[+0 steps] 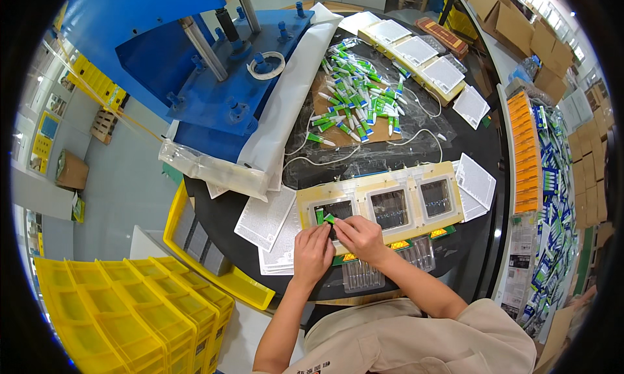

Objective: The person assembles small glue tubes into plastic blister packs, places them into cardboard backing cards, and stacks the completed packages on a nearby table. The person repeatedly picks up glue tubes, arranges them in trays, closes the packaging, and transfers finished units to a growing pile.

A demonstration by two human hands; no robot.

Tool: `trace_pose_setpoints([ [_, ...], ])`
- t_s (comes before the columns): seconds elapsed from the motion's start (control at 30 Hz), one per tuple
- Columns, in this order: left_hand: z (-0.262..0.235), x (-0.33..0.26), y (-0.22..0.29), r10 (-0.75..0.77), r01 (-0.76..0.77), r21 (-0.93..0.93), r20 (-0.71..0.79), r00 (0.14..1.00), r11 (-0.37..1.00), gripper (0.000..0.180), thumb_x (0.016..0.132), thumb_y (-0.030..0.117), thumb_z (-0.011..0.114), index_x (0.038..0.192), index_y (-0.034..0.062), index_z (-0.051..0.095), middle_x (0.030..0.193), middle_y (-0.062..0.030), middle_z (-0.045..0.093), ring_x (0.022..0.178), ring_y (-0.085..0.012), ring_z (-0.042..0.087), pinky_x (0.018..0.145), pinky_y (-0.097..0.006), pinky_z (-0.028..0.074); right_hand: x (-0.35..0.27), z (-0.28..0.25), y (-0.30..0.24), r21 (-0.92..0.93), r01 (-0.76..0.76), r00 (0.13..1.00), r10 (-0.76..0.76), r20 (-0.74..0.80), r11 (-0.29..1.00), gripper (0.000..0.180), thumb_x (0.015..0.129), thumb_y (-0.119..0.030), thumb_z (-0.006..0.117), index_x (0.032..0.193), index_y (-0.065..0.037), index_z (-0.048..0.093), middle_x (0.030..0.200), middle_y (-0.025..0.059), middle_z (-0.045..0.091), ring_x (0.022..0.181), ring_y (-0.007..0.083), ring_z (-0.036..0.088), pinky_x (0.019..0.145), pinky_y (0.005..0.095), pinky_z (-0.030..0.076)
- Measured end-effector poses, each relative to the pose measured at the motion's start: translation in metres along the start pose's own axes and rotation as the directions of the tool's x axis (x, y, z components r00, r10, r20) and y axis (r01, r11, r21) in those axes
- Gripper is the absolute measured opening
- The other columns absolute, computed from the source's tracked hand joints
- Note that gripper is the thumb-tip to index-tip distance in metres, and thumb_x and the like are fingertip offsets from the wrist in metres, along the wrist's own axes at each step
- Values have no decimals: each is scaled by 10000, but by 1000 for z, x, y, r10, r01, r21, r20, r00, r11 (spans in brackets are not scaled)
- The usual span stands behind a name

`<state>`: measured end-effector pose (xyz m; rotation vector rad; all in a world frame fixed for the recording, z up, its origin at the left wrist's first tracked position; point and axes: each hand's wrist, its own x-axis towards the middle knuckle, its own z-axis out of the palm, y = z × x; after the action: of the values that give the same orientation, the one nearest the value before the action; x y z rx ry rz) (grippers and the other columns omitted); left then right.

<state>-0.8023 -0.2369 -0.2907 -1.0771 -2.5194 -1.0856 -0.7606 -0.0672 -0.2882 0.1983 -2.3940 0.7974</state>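
Note:
A long cream fixture (pixel 356 187) with three window-like openings lies in front of me. Both hands meet over its left opening. My right hand (pixel 361 237) pinches a small green-and-white tube (pixel 329 218) at its fingertips. Close beside it, the fingers of my left hand (pixel 313 252) are pressed together; what they hold, if anything, is hidden. Another green tube (pixel 319 214) lies in that same opening, just above my left fingertips. Clear plastic shows in the middle opening (pixel 389 209) and the right opening (pixel 436 198).
Beyond the fixture lies a heap of green-and-white tubes (pixel 364 104) on cardboard. A blue press (pixel 214 81) stands at the left. White printed cards (pixel 266 216) flank the fixture; clear blister trays (pixel 363 276) lie under its near edge. Another fixture (pixel 416 52) holds cards. Yellow crates (pixel 123 302) stand lower left.

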Motion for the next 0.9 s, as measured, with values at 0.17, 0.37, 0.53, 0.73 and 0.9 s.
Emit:
trace_pose_setpoints([
  [0.17, -1, -1, -2, -9, 9, -4, 32, 999, 1000, 345, 816, 14, 687, 1159, -9, 669, 1190, -131, 693, 1112, -312, 621, 984, -433, 460, -2, 12, -9, -62, -43, 999, 41, -29, 997, 167, 794, -70, 762, 949, -19, 726, 796, 80, 653, 678, 251, 641, 576, 350, 519],
  [0.37, -4, -2, -8, 17, -14, -60, 59, 998, 998, 472, 839, -9, 655, 1304, 22, 584, 1228, -140, 679, 1083, -294, 645, 1052, -492, 426, -1, 20, -23, -129, -124, 990, 132, 54, 984, 143, 798, -97, 741, 917, -27, 705, 803, 79, 621, 703, 283, 608, 630, 403, 505],
  [0.53, -11, 7, -20, 6, -1, -99, 47, 999, 995, 450, 873, -22, 619, 1318, 34, 582, 1214, -146, 676, 1051, -305, 656, 1063, -528, 412, 41, 2, 11, 0, -291, 956, 291, -28, 957, 59, 829, -44, 711, 877, -11, 700, 808, 146, 673, 801, 329, 655, 698, 436, 521],
  [0.73, 7, 114, -67, -144, 139, -71, -65, 987, 988, 351, 905, -24, 575, 1256, -7, 587, 1152, -181, 655, 1083, -376, 621, 990, -428, 476, 136, 55, 114, -152, -268, 963, 270, -8, 951, 198, 839, -170, 746, 982, -47, 687, 962, 132, 664, 929, 352, 658, 744, 467, 535],
  [0.9, 35, 200, -99, 10, -18, 155, 55, 998, 988, 344, 911, -22, 551, 1251, -7, 599, 1188, -175, 643, 1135, -369, 590, 955, -444, 504, 146, 69, 122, -440, -183, 941, 286, 179, 879, 172, 840, -149, 733, 979, -60, 686, 1027, 109, 648, 1041, 321, 622, 761, 461, 539],
])
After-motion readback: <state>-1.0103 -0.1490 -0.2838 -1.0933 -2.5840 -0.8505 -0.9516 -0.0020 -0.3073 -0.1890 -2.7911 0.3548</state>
